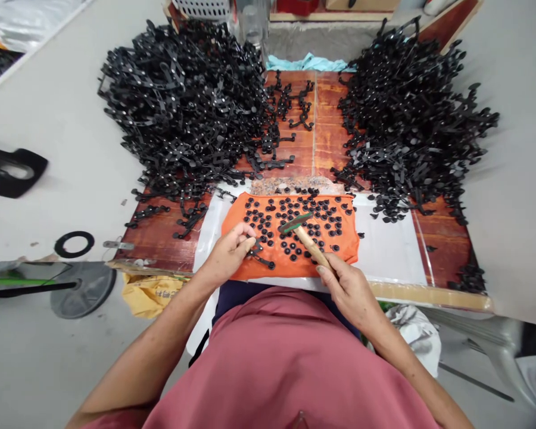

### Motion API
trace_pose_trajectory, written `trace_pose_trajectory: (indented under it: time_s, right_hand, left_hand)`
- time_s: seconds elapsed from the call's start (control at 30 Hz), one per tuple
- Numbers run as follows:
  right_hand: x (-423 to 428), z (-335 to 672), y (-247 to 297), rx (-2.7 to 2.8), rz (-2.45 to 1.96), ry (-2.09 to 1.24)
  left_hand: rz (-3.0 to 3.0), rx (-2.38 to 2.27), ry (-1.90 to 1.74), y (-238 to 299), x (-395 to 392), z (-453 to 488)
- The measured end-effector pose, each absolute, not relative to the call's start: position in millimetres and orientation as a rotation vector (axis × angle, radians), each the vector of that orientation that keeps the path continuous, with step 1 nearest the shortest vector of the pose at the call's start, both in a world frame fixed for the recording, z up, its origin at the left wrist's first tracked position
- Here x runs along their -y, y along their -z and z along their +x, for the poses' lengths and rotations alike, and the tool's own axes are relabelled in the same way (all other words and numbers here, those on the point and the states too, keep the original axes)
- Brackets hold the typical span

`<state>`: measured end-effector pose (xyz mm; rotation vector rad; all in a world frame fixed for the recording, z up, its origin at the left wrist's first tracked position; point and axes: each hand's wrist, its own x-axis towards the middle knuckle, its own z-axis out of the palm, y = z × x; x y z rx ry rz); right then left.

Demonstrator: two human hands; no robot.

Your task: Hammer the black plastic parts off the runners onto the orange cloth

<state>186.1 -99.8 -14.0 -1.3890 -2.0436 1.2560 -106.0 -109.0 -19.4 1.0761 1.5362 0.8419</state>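
Note:
My left hand (228,253) is closed in a pinch on a black plastic sprue piece (259,256) that lies on the near left part of an orange cloth (348,250). My right hand (349,286) grips the wooden handle of a small hammer (306,238), whose dark green head hangs just above the middle of the cloth. Several small round black plastic parts (321,217) are scattered over the cloth.
Two big heaps of black plastic sprues stand on the reddish wooden board (321,137), the left heap (187,101) and the right heap (411,119). A white sheet (384,244) lies under the cloth. A black ring (74,243) and a round grey base (83,289) are on the floor at left.

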Motion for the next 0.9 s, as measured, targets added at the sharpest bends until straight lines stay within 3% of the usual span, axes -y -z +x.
trace_pose_trajectory:
  time_s: [0.57,0.9]
  right_hand:
    - [102,188,15,2.123,-1.414,-1.144]
    - [94,177,-11,2.402,-1.314,-0.846]
  left_hand:
    - [1.129,-1.580,-0.823,31,109,-108]
    - [0.987,-1.513,-0.816,18,105,-106]
